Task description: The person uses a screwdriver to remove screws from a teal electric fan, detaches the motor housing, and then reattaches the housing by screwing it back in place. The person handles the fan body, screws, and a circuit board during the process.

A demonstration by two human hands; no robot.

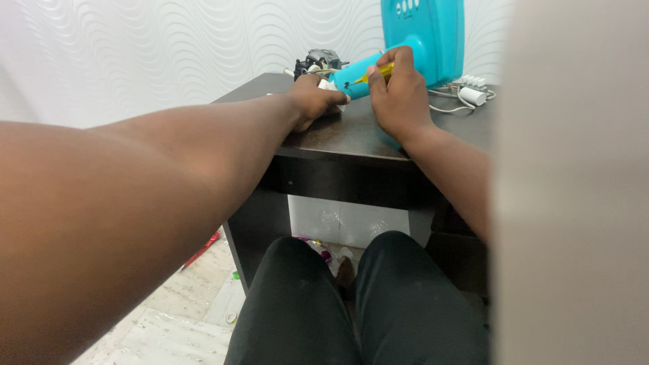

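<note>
Your right hand point(399, 91) is closed around a small yellow-handled screwdriver point(370, 74), fingers pinching the handle, with the tip aimed left at the end of the turquoise plastic neck point(355, 76) of a fan-like appliance. That neck lies tilted on the dark tabletop point(351, 132), and it joins a flat turquoise housing point(426, 34) that stands upright behind your right hand, against the wavy white wall. Your left hand point(314, 98) is curled shut at the neck's near end, pressing down on a small white part there; you cannot tell exactly what the fingers enclose. Just behind your left hand sits a dark motor block point(318, 61) with metal parts and wires. To the right of the housing, a white connector block point(473, 91) and loose white cable point(446, 101) rest on the tabletop. Your knees in black trousers point(358, 304) sit below the tabletop's edge.
</note>
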